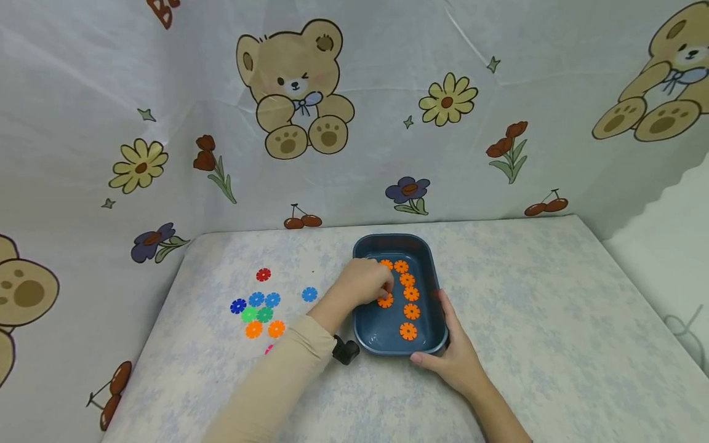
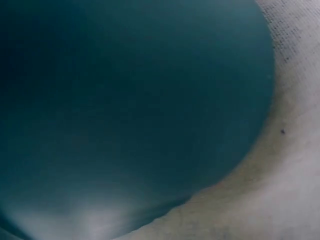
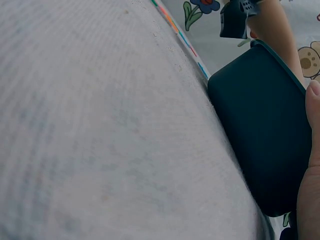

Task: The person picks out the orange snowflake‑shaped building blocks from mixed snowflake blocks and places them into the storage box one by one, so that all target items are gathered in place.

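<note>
A dark blue rectangular tray point(image 1: 382, 338) sits on the table, with several orange notched plastic discs point(image 1: 412, 311) laid out inside it. My left hand point(image 1: 365, 280) reaches over the tray's left wall with fingers curled downward. Its fingertips pinch an orange disc point(image 1: 384, 301) near the tray floor, partly covering it. At the near right corner my right hand point(image 1: 455, 360) grips the tray, thumb at the front wall and fingers along the right side. In the right wrist view its thumb point(image 3: 313, 102) is against the tray point(image 3: 260, 130). The left wrist view shows only the tray's outer wall point(image 2: 150, 100) close up.
Left of the tray lie loose notched discs: a red one point(image 1: 263, 274), blue ones point(image 1: 309, 294), green ones point(image 1: 264, 314) and orange ones point(image 1: 253, 329). A pink disc point(image 1: 269, 349) is partly hidden by the left sleeve. A printed bear cloth point(image 1: 365, 135) hangs behind the table.
</note>
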